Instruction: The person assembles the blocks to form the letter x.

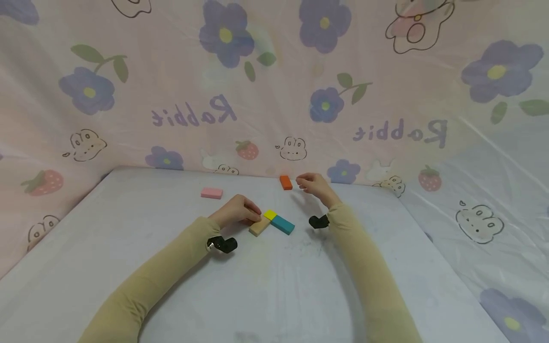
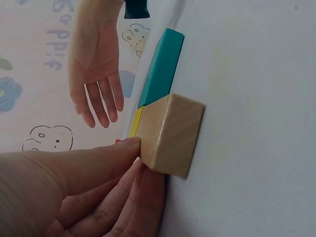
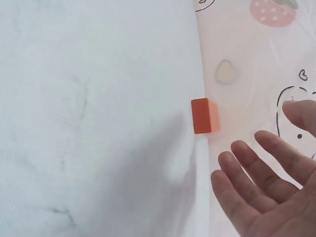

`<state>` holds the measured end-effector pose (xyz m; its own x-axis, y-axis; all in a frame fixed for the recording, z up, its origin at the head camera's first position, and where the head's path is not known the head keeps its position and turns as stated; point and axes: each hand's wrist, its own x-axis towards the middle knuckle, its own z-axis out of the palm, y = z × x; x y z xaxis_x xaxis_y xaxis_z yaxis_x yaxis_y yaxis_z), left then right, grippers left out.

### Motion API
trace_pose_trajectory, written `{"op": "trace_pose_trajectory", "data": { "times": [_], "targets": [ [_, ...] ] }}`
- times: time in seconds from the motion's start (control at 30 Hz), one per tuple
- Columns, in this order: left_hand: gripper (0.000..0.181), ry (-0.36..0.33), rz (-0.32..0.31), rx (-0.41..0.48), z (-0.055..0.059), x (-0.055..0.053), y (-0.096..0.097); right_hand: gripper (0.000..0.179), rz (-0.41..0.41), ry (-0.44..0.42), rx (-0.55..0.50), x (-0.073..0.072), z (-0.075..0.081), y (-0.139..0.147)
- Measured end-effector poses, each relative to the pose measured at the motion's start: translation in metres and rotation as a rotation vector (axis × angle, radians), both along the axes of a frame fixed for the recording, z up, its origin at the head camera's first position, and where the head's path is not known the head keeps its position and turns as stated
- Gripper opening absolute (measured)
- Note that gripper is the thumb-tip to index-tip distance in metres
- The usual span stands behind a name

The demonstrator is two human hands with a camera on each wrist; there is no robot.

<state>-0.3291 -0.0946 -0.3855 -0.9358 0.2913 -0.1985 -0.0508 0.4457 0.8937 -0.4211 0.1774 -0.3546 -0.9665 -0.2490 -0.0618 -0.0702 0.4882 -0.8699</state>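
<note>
One yellow block (image 1: 270, 215), one teal block (image 1: 283, 225) and one bare-wood block (image 1: 259, 228) meet on the white table (image 1: 206, 295), the last pinched by the left hand (image 1: 236, 209), apparently to steady it, while the right hand (image 1: 316, 186), empty and loose-fingered, hangs beside an orange block (image 1: 285, 183).

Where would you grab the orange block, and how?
I'd pinch the middle of the orange block across its two long sides, coming from above and the right. It lies flat, its length running roughly front to back, so those sides face left and right, and the right hand is just to its right.
</note>
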Motion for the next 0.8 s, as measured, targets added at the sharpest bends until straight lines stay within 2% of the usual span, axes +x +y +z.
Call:
{"op": "trace_pose_trajectory", "data": {
  "times": [0.33, 0.5, 0.67, 0.8],
  "targets": [
    [0.020, -0.012, 0.003, 0.012, 0.001, 0.000, 0.000, 0.041, -0.074, -0.028, 0.022, -0.007, -0.009, -0.006],
    [0.020, -0.010, 0.002, 0.003, 0.001, 0.000, 0.000, 0.043, -0.103, -0.027, 0.044, -0.013, -0.018, -0.010],
    [0.020, -0.003, -0.010, -0.003, 0.001, 0.000, 0.000, 0.043, -0.115, 0.022, 0.099, -0.017, -0.029, -0.016],
    [0.020, -0.004, -0.008, -0.010, 0.001, 0.000, 0.000, 0.043, -0.113, 0.076, 0.140, -0.016, -0.031, -0.024]
  ]
}}
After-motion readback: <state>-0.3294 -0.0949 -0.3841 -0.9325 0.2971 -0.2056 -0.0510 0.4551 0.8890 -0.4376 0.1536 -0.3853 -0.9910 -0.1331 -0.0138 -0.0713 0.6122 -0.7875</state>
